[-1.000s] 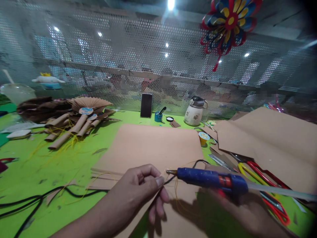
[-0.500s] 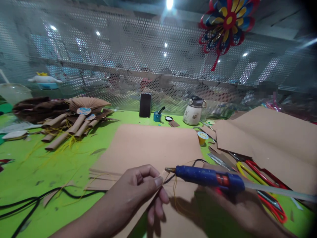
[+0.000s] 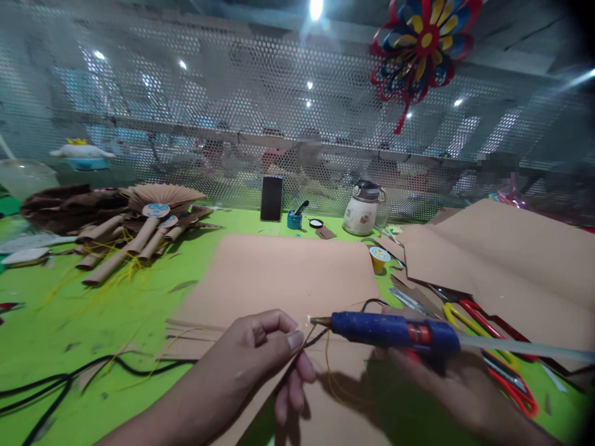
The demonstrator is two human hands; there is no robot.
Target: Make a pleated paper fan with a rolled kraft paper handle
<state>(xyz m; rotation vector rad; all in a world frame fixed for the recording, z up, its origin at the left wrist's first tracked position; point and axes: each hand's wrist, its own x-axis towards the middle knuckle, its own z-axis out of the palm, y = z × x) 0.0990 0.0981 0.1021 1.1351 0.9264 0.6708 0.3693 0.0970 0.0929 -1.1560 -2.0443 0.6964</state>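
My right hand [image 3: 458, 387] is wrapped around a blue hot glue gun [image 3: 390, 330], a pale glue stick [image 3: 525, 348] jutting from its back end. The brass nozzle points left, just beside the fingertips of my left hand [image 3: 267, 356]. Thumb and forefinger of that left hand pinch a thin brown paper piece [image 3: 307, 337], seen nearly edge-on, with a clear bit of glue by its tip. A yellow thread [image 3: 328, 362] hangs close by. Under both hands lie large brown paper sheets [image 3: 292, 272].
Rolled-handle paper fans [image 3: 149, 220] lie at the left with yellow threads. Red and yellow scissors [image 3: 483, 325] and folded brown paper [image 3: 506, 260] are on the right. A phone [image 3: 271, 198], a blue paint jar [image 3: 294, 219] and a white bottle [image 3: 361, 212] stand behind. Black cord [image 3: 65, 375] crosses the left.
Hands and glue gun keep nearly the same pose. The nozzle sits slightly lower beside the pinched paper, and the view has shifted a little.
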